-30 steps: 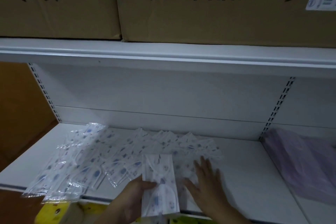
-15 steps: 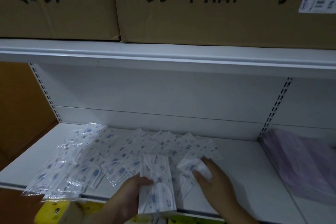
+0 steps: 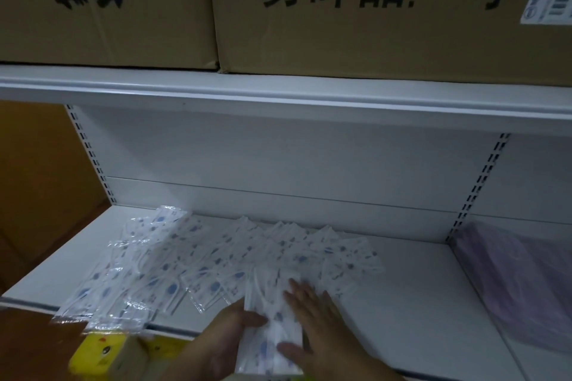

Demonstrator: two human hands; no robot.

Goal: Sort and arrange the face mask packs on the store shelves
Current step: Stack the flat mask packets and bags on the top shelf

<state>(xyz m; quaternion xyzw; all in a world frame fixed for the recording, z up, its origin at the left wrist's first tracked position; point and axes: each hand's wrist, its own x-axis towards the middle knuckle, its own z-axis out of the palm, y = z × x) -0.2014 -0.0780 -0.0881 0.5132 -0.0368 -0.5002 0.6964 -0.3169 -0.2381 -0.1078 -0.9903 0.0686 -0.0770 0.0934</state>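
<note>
**Squaring the stack at the shelf edge**

Head view: my left hand [image 3: 229,337] grasps a stack [image 3: 272,322] of mask packs at the front lip of the shelf [image 3: 418,303], thumb across its face. My right hand [image 3: 312,315] lies flat on top, fingers straight, holding nothing. Loose packs [image 3: 192,260] fan out to the left. I judge the stack needs its edges tapped flush, pressing lightly so the slippery film doesn't slide.

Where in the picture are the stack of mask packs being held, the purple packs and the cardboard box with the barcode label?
stack of mask packs [image 3: 266,312], head view, upper middle of the top pack.
purple packs [image 3: 523,281], head view, middle of the top surface.
cardboard box [image 3: 371,37], head view, front face below the lettering.
</note>
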